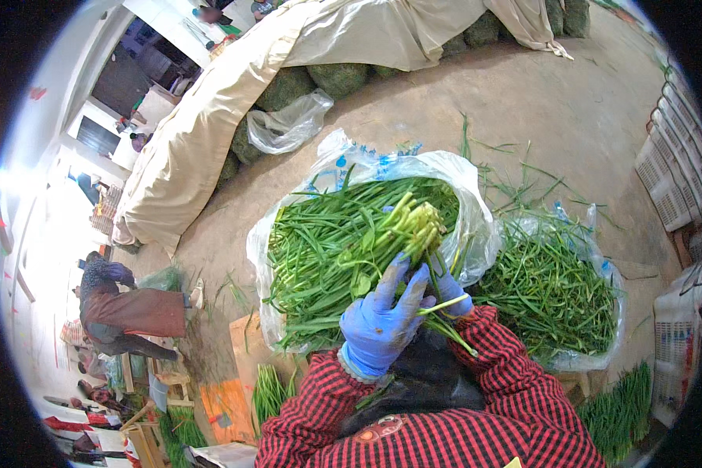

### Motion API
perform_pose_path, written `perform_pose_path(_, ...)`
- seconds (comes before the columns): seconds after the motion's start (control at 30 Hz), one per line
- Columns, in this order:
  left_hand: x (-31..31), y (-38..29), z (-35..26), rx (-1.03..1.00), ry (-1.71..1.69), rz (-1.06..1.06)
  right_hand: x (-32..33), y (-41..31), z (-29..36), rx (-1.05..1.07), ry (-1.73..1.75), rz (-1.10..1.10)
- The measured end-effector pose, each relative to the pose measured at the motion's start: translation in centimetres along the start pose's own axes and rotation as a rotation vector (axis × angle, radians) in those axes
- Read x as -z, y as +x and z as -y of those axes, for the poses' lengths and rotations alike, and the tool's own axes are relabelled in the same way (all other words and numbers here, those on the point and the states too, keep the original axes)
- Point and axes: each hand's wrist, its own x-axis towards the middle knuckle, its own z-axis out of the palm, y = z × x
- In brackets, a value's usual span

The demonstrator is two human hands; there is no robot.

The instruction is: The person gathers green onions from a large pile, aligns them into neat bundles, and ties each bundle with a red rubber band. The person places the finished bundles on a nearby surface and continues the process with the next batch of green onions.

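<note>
My left hand (380,327), in a soiled blue glove, is over the near edge of an open plastic bag (474,199). Its fingers are curled at a few loose green stalks (443,305). My right hand (453,295), gloved likewise, is close beside it, its fingers partly hidden behind stalks and leaves. Just beyond both fingertips, a bundle of leafy stalks (418,225) shows its pale root ends. It lies on long green leaves, probably garlic chives (322,234), that fill the bag. To the right, a second plastic bag (619,316) holds tangled green trimmings (556,281).
Loose leaves (526,181) litter the concrete floor (550,105). A cream cloth (210,152) covers stuffed sacks (339,79) ahead. White plastic crates (673,169) stand right. A bending person (131,310) is at left. Green bundles (269,389) (617,409) lie on both sides of me.
</note>
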Motion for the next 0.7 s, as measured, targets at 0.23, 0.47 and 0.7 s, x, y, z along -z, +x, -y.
perform_pose_path(0.23,-0.1,-4.2,-1.9,-0.21,-0.144,0.328,-1.0,0.7,0.9,0.238,0.313,0.116)
perform_pose_path(0.47,-2.3,-4.1,-3.5,-0.279,-0.183,0.292,-0.8,0.5,0.0,0.24,0.152,0.13)
perform_pose_path(0.7,9.9,-5.3,0.4,0.124,-0.42,-0.385,2.5,-0.7,-0.9,-0.095,0.58,0.213)
